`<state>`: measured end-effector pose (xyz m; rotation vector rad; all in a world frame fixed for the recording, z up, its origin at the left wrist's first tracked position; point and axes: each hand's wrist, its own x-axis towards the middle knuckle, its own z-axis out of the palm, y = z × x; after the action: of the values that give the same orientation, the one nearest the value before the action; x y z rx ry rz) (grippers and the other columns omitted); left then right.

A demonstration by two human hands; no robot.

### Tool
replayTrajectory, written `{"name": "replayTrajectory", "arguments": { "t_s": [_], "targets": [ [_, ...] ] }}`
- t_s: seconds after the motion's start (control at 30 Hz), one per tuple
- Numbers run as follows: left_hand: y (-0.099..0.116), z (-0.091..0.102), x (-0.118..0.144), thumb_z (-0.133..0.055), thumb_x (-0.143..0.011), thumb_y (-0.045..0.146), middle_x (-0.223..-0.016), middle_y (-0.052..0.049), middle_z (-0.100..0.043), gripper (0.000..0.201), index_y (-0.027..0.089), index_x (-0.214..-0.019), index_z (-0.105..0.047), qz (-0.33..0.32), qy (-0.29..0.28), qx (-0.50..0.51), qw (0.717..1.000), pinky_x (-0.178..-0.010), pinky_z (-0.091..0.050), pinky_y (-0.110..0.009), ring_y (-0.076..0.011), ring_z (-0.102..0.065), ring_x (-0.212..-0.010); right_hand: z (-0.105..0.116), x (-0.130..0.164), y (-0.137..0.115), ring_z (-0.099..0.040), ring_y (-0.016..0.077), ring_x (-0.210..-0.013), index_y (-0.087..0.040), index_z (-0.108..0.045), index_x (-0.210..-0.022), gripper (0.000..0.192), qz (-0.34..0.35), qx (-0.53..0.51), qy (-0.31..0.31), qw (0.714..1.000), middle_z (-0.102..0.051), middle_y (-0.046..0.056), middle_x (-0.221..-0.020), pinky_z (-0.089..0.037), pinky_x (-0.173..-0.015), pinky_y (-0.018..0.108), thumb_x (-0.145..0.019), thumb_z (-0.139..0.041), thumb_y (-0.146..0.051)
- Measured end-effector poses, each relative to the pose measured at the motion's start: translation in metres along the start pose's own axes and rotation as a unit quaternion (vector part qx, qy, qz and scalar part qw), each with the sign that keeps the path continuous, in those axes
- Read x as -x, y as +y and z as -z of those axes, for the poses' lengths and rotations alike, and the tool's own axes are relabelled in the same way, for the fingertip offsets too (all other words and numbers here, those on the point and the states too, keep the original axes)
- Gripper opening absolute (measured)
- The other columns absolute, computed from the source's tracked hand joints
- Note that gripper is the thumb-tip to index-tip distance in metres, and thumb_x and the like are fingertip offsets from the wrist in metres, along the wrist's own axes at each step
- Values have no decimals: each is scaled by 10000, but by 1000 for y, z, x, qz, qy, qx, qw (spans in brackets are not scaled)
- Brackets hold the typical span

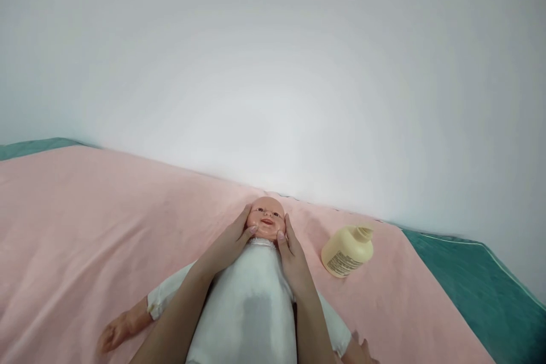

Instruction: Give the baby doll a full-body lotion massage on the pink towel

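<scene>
A baby doll with a white cloth body lies on its back, its head toward the wall. My left hand cups the left side of the doll's head, the thumb resting on its cheek. On the other side, my right hand holds the head with its thumb near the chin. The doll's arms spread out to both sides beneath my forearms. Its lower body runs out of view at the bottom edge.
A pale yellow bottle with a printed label stands right of the doll. Pink cloth covers the surface, with green fabric showing at its right and far left. A white wall rises just behind the doll's head.
</scene>
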<state>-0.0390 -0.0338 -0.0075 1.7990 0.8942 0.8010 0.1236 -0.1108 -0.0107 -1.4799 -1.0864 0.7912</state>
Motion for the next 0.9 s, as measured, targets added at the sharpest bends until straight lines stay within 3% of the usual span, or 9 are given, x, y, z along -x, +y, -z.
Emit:
{"name": "replayTrajectory", "arguments": {
  "t_s": [0.27,0.37,0.57,0.77,0.9],
  "targets": [
    [-4,-1,-3,-318,-920,616,-1577,-66,-178,779,170,-1537,-152,38,-8,5,999,-1184,-199,-399,-249,-185,-1449,1,1,-4,-205,216,-1444,-235,-246,-1500,800,-11,9,4,1000,-253,16,-1548,-164,-1191,399,-866,-460,-674],
    [-4,-2,-3,-394,-891,628,-1579,-73,-185,831,188,-1540,-119,54,-14,-3,998,-1177,-215,-412,-256,-200,-1447,-2,2,-7,-233,221,-1437,-240,-217,-1509,816,-17,8,1,1000,-256,20,-1549,-201,-1183,410,-859,-518,-632],
    [-10,-7,-6,-573,-810,549,-1553,-114,-273,903,181,-1526,-164,24,-4,15,1000,-1126,-328,-420,-296,-302,-1409,-10,-2,3,-343,249,-1389,-238,-213,-1512,895,-8,-10,24,1000,-336,55,-1519,-295,-1147,438,-795,-653,-546],
    [-4,-8,-7,-537,-830,523,-1530,-88,-335,801,199,-1503,-248,16,14,-10,1000,-1120,-341,-400,-280,-341,-1394,-10,-6,10,-332,246,-1395,-245,-214,-1513,854,5,6,21,1000,-339,48,-1519,-304,-1146,428,-819,-627,-523],
    [-1,-6,-6,-514,-845,486,-1546,-77,-290,789,190,-1515,-222,54,24,-37,998,-1145,-291,-399,-261,-299,-1414,-7,-5,6,-270,233,-1423,-242,-220,-1512,810,-3,16,16,1000,-297,32,-1537,-270,-1161,414,-850,-562,-559]
  ]
}}
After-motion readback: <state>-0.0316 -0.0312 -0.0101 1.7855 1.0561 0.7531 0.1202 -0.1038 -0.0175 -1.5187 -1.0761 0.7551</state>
